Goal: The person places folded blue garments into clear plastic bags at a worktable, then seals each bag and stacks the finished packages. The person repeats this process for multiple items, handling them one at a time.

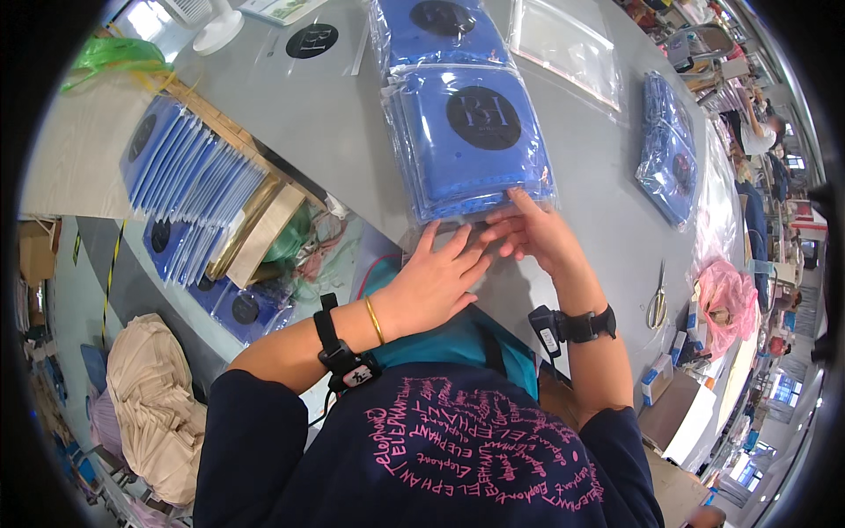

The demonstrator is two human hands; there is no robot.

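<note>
A stack of blue folded items in clear plastic bags point(472, 178), each with a round dark label, lies on the grey table point(587, 231) before me. My left hand point(439, 274) is spread palm down at the stack's near edge, its fingertips by the loose plastic. At the near right corner is my right hand point(535, 234), thumb on the bag and fingers curled loosely under it; whether they pinch the plastic I cannot tell. A second bagged blue stack point(442, 33) lies directly beyond the first.
Scissors point(657, 303), a pink plastic bag point(725, 307) and another bagged blue pile point(668, 158) lie on the right. Clear plastic sleeves point(568, 49) are at the back. On the left, a lower surface bears upright rows of blue packages point(191, 165). A white fan base point(218, 33) stands far left.
</note>
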